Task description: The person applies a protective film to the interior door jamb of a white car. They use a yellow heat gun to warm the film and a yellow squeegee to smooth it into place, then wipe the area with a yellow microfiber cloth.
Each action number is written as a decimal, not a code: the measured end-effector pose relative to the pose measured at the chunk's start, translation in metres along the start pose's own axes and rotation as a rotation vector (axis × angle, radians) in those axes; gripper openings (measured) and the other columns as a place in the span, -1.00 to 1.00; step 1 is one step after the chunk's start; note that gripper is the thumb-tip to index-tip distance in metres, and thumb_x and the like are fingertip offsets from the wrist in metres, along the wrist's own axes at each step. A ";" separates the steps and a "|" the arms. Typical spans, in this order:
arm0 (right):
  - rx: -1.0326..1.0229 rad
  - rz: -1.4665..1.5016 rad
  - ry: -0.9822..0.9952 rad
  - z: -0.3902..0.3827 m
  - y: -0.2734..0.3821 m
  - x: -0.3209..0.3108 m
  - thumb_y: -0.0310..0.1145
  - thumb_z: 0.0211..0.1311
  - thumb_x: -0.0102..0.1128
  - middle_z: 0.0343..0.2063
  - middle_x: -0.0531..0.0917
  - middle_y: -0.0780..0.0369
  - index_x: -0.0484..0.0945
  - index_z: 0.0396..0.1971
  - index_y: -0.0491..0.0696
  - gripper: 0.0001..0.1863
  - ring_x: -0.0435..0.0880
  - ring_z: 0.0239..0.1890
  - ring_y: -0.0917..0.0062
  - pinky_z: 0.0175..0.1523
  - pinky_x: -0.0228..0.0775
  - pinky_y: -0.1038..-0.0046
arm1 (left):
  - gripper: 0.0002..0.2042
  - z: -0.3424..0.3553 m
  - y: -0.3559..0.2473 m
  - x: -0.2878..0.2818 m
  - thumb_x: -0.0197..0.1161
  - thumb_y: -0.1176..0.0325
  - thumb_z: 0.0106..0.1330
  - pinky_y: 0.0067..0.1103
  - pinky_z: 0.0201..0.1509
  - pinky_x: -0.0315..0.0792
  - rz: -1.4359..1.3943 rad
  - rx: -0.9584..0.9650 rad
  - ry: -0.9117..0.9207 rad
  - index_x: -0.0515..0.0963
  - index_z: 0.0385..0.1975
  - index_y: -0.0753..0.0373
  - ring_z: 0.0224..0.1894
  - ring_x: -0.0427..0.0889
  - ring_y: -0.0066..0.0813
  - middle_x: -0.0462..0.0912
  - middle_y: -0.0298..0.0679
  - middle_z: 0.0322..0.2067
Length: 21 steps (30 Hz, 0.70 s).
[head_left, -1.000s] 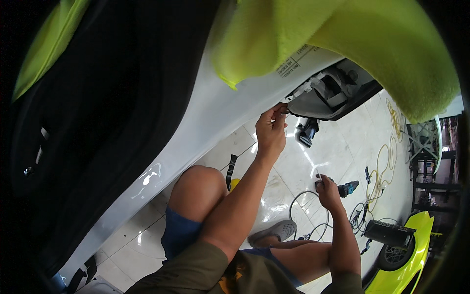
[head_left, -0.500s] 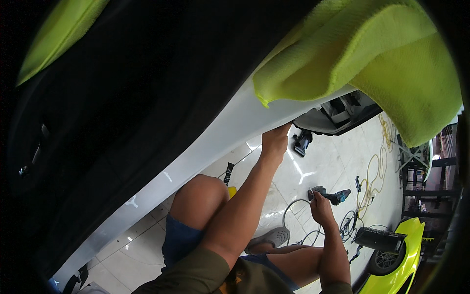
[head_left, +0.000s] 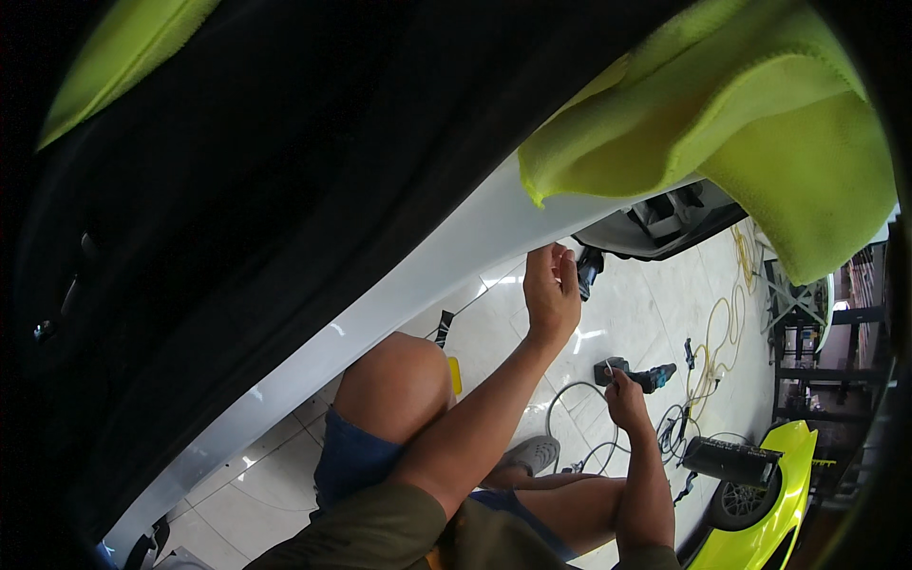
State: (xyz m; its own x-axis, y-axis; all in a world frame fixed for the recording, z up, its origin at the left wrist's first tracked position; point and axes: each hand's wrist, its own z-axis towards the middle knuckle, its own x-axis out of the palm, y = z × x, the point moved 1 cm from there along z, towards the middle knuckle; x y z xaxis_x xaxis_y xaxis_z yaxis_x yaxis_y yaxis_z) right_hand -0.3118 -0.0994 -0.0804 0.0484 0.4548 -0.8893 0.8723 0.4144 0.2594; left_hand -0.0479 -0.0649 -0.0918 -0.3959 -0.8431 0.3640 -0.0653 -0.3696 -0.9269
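Note:
My left hand (head_left: 551, 285) is raised to the lower edge of a white car body panel (head_left: 418, 285). Its fingers are bunched together and its fingertips touch the panel; nothing shows between them. My right hand (head_left: 622, 391) hovers low over the tiled floor, closed on a small thin pale item that sticks out above the fingers. Just beyond it a teal and black cordless drill (head_left: 638, 373) lies on the floor. A yellow-green microfibre cloth (head_left: 741, 142) is draped over the panel, above my left hand.
I sit on the white tiled floor (head_left: 655, 313) with my knees bent. Black and yellow cables (head_left: 712, 342) lie coiled to the right. A yellow-green car with a dark wheel (head_left: 750, 499) stands at lower right. A dark car part (head_left: 655, 228) hangs behind the panel.
The view has swung, so the cloth and panel sit further right and larger. My left hand stays at the panel's edge. My right hand remains by the drill.

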 end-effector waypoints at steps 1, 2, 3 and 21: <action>0.021 0.000 0.007 0.000 0.002 -0.001 -0.50 0.21 -0.06 -0.22 0.61 -0.18 0.47 0.00 -0.26 -0.64 0.60 -0.12 -0.05 0.00 0.45 0.16 | -0.71 0.002 0.003 -0.001 0.09 0.52 0.38 -0.60 -0.22 0.42 0.023 0.005 -0.009 0.38 0.09 0.33 -0.33 0.48 -0.55 0.50 -0.25 -0.27; 0.034 0.002 0.011 -0.002 0.005 -0.002 -0.49 0.21 -0.06 -0.22 0.61 -0.18 0.47 0.00 -0.25 -0.64 0.60 -0.12 -0.05 0.00 0.45 0.16 | -0.70 0.006 0.007 -0.003 0.10 0.52 0.38 -0.61 -0.23 0.42 0.046 0.010 -0.018 0.38 0.09 0.33 -0.33 0.49 -0.55 0.50 -0.25 -0.26; 0.045 0.005 0.013 -0.002 0.008 -0.004 -0.49 0.21 -0.06 -0.22 0.61 -0.18 0.47 0.01 -0.24 -0.64 0.60 -0.12 -0.05 0.00 0.45 0.16 | -0.70 0.012 0.008 -0.004 0.11 0.52 0.38 -0.61 -0.23 0.42 0.070 0.019 -0.027 0.39 0.09 0.32 -0.32 0.49 -0.54 0.50 -0.24 -0.24; -0.055 0.036 -0.098 -0.003 -0.027 0.000 -0.46 0.18 0.03 -0.56 0.58 0.01 0.50 0.01 -0.21 -0.62 0.58 -0.53 0.34 -0.31 0.41 0.39 | -0.84 0.029 0.018 0.002 0.21 0.34 0.32 -0.63 -0.24 0.38 -0.410 -0.513 0.017 0.60 -0.16 0.17 -0.30 0.40 -0.65 0.53 -0.42 -0.26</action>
State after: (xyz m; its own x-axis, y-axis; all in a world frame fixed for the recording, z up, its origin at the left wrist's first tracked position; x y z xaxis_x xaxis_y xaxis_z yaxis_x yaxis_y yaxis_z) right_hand -0.3367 -0.1080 -0.0859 0.1291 0.3924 -0.9107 0.8414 0.4427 0.3100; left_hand -0.0235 -0.0847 -0.1052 -0.2604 -0.6656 0.6994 -0.6408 -0.4227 -0.6408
